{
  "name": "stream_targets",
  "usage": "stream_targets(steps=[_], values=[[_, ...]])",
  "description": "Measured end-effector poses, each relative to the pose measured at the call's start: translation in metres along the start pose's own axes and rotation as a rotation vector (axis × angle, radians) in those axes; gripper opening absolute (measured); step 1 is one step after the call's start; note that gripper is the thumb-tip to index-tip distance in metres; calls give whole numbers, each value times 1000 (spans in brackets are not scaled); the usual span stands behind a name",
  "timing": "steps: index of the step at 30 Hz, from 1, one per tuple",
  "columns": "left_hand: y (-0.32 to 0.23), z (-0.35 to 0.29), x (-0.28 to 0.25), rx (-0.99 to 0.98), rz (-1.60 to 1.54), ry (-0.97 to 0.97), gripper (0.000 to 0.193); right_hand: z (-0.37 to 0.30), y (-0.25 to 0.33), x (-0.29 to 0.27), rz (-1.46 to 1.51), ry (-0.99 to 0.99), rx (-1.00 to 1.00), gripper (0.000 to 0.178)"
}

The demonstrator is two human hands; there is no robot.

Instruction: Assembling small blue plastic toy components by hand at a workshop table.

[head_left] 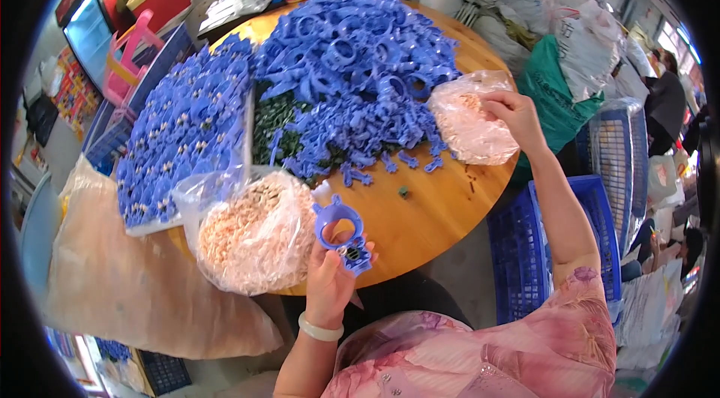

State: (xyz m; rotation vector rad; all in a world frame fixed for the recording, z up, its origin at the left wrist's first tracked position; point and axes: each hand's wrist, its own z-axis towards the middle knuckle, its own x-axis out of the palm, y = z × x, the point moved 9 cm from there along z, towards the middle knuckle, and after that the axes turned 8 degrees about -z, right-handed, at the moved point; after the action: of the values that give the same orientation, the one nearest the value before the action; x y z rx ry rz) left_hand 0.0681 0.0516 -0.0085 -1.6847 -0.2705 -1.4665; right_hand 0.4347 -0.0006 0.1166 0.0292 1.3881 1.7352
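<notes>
My left hand (328, 289) grips a blue plastic ring-shaped part (354, 257) near the table's front edge. Dark green and metallic detail shows in its lower section. Beside that hand lies a clear bag (247, 237) full of small pale-pink pieces. At the table's right side, my right hand (514, 112) has its fingertips pinched together over a second clear bag (474, 140) of small pale pieces; whatever they hold is hidden. Beyond my hands rises a large heap of blue ring parts (352, 31), with smaller blue pieces (375, 121) spilling toward me.
Rows of blue parts cover a white-edged board (187, 128) at the left of the round wooden table (420, 225). Dark green pieces (274, 117) lie between board and heap. Blue crates (517, 263) stand below my right arm. Stuffed sacks (562, 76) crowd the right side.
</notes>
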Motion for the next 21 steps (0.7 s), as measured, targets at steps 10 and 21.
stream_targets(steps=[10,21], values=[[0,4,4,23,-71,18,49,-98,108,138,312,468,-133,6],[-4,3,4,114,-43,6,63,-122,138,176,-42,433,-281,11]])
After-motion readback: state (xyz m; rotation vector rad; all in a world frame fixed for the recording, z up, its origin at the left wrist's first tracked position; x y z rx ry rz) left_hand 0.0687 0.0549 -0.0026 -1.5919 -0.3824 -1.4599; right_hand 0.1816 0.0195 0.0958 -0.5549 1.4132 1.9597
